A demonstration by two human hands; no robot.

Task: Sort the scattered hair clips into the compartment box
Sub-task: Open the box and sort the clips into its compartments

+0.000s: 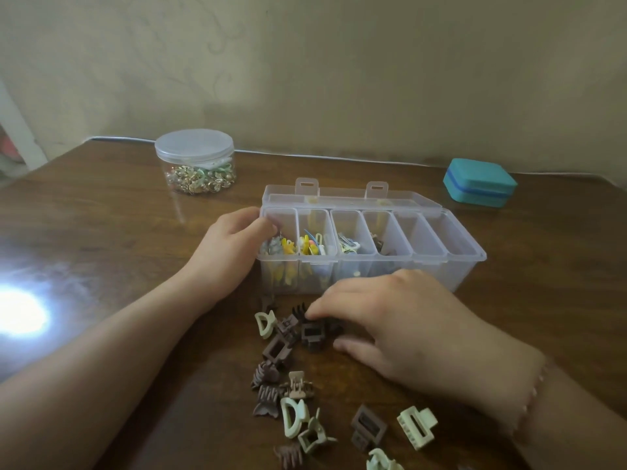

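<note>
A clear compartment box stands open on the wooden table, its lid folded back. The three left compartments hold small colourful clips, the fourth holds dark brown ones, and the two on the right look bare. My left hand holds the box's left end, fingers curled over the rim. In front of the box lie several scattered claw clips, brown and pale green. My right hand reaches into this pile, with fingertips and thumb pinching a dark brown clip.
A round clear jar with a lid, holding gold and green trinkets, stands at the back left. A teal case sits at the back right. A wall runs along the table's far edge. Bright glare marks the table at the left.
</note>
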